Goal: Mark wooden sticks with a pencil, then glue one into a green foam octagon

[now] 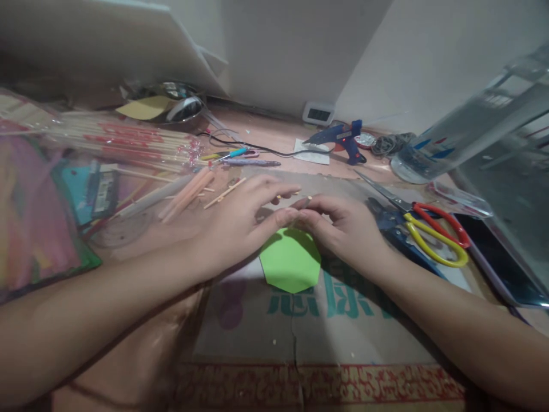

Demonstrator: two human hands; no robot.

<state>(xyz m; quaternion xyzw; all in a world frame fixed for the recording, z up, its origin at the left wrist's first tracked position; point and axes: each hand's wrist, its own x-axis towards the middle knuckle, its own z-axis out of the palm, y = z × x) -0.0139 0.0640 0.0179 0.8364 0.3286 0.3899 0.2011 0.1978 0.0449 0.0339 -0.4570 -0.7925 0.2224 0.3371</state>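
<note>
A bright green paper polygon lies on the printed cardboard, its far edge partly behind my hands. My left hand is over the paper's far left side, thumb and fingers apart, its thumb tip meeting my right thumb. Small pale bits show near its fingertips. My right hand curls at the paper's far right, with thumb and index finger close together around a small thing too small to name. A thin wooden stick lies just left of my left hand.
Red-and-yellow scissors and a phone lie at the right, near a clear bottle. A blue glue gun stands behind my hands. Bagged sticks, pens and colourful strips are at the left.
</note>
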